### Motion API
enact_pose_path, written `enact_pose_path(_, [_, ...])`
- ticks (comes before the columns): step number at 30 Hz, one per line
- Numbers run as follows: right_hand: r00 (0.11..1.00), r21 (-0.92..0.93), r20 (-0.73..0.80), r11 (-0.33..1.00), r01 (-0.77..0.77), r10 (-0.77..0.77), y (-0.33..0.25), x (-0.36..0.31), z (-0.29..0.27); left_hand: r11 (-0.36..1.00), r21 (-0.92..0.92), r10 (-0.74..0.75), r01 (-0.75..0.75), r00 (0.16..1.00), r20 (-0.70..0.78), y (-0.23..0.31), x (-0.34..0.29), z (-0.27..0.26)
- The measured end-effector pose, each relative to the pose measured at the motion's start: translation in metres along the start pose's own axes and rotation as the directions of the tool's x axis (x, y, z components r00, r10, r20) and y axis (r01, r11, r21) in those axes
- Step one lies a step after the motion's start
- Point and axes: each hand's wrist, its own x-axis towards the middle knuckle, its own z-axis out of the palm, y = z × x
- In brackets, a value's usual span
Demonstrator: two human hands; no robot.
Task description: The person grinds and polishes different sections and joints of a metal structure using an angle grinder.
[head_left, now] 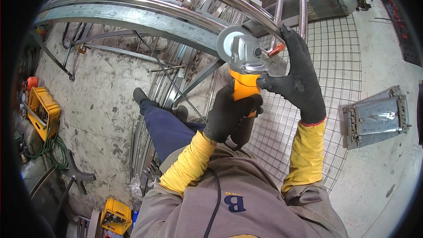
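Observation:
My left hand (pixel 233 114), in a black work glove, is wrapped round the orange and black body of an angle grinder (pixel 247 81). The grinder's grey metal head points away from me, and its pale round disc (pixel 225 46) is at the metal frame (pixel 145 23). My right hand (pixel 302 77), also gloved in black, is raised to the right of the grinder with its fingers stretched out. Its thumb lies by the orange body, and its fingertips are at the end of a shiny round tube (pixel 246 3) of the frame. Yellow sleeves cover both forearms.
Several metal bars and tubes lie beneath the frame. A wire mesh (pixel 337 61) covers the floor on the right, with a gas cylinder (pixel 324 1) beyond it and a hinged metal panel (pixel 376 117) beside it. Yellow crates (pixel 49 108) and a green cable (pixel 57 150) are at left.

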Motion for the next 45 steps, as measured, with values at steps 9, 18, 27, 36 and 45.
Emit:
enact_pose_path(9, [0.999, -0.049, 0.006, 0.998, 0.048, -0.048, 0.002, 0.001, 0.0, 0.999, 0.051, 0.008, -0.005, 0.998, -0.06, -0.012, 0.005, -0.014])
enact_pose_path(18, [0.999, -0.049, 0.01, 0.998, 0.048, -0.048, 0.002, 0.001, -0.001, 0.996, 0.085, -0.011, 0.012, 1.0, -0.014, -0.001, 0.002, -0.007])
enact_pose_path(27, [0.997, 0.16, 0.045, 0.986, 0.047, -0.055, 0.01, 0.001, -0.012, 0.991, 0.109, 0.065, -0.08, 0.989, 0.132, 0.007, 0.002, 0.005])
enact_pose_path(36, [0.998, -0.017, 0.045, 0.999, 0.042, -0.041, 0.004, 0.002, -0.007, 0.998, 0.057, 0.026, -0.031, 0.997, 0.075, 0.003, -0.001, -0.003])
enact_pose_path(45, [0.998, -0.022, 0.02, 0.998, 0.051, -0.051, 0.004, 0.001, -0.005, 0.992, 0.126, -0.026, 0.032, 0.998, -0.052, -0.007, 0.002, -0.012])
